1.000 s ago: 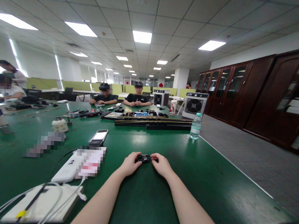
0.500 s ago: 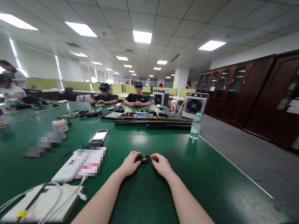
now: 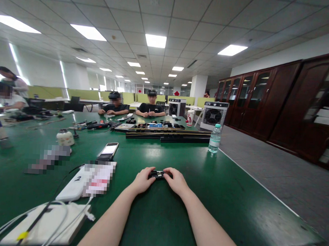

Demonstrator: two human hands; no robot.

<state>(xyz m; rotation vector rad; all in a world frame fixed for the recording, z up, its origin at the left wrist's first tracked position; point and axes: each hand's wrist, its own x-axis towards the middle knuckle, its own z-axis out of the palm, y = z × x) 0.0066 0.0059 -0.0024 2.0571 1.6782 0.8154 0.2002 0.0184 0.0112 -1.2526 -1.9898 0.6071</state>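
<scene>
Just above the green tabletop (image 3: 158, 219), or resting on it, is a small black device (image 3: 158, 175) with lighter parts showing on its upper side. It is too small to tell its exact kind. My left hand (image 3: 143, 180) grips its left end between thumb and fingers. From the other side, my right hand (image 3: 175, 181) holds the right end in the same way. Part of each end is hidden by my fingertips.
To the left lie a phone (image 3: 108, 151), a white power bank (image 3: 73, 186) marked 2, and a white box (image 3: 46, 225) with cables across it. Dark rails (image 3: 186, 137) and a water bottle (image 3: 214, 139) stand farther back. Two people sit opposite.
My right hand has moved left and closed on the right end of the black device. My left hand has kept its hold.
</scene>
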